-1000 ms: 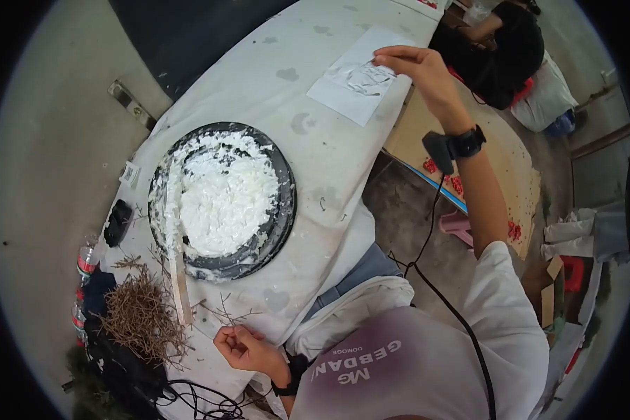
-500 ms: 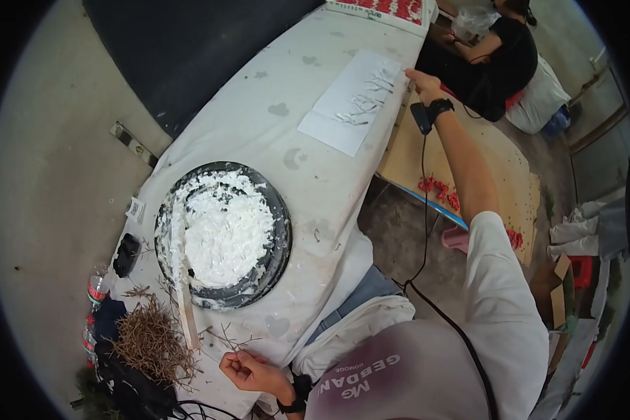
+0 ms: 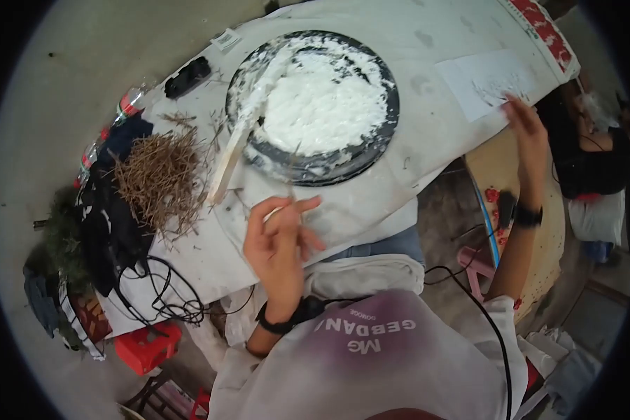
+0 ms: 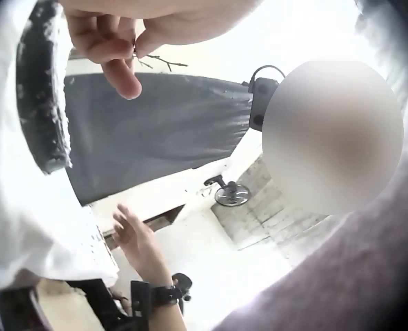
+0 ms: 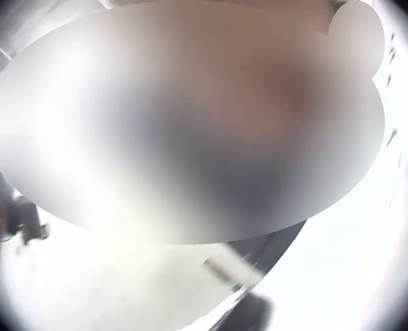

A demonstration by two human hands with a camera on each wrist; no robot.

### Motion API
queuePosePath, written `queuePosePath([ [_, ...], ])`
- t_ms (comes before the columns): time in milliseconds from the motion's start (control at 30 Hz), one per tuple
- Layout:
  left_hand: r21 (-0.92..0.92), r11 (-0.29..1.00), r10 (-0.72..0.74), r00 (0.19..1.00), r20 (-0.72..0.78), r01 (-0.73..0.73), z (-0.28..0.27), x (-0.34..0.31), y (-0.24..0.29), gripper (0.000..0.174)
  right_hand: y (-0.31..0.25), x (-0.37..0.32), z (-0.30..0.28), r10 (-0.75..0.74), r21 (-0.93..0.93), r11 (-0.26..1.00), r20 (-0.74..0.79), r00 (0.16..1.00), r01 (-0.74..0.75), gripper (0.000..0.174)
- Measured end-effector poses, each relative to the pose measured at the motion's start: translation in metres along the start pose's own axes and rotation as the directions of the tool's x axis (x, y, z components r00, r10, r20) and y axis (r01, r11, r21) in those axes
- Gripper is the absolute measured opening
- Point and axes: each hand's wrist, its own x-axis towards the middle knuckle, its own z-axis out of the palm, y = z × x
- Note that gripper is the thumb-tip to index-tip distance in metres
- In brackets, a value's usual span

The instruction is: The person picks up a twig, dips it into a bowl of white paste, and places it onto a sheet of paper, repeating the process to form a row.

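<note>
On a pale-clothed table [image 3: 367, 215], dry twigs [image 3: 157, 171] are heaped at left, beside a smeared stick [image 3: 225, 166] propped on a black dish [image 3: 329, 175] of white paste [image 3: 322, 105]. Off its near side, a twig [image 4: 164, 62] is pinched between left hand [image 3: 276, 241] thumb and finger. At far right, the right hand [image 3: 530, 143], fingers extended, seemingly empty, is held by a paper sheet [image 3: 465, 94]. Single-twig handling appears under way; a light, steady pinch is judged needed next.

Left hand [image 3: 278, 241] pinching, right hand [image 3: 530, 143] open
</note>
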Motion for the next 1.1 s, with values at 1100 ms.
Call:
queuePosePath([
  [1100,-0.391,0.919,-0.021,0.999,0.05,0.039,0.012,-0.004,-0.02,0.007,-0.142,-0.199,0.181,0.014,0.468,0.855,0.412,0.911,-0.225,0.023],
])
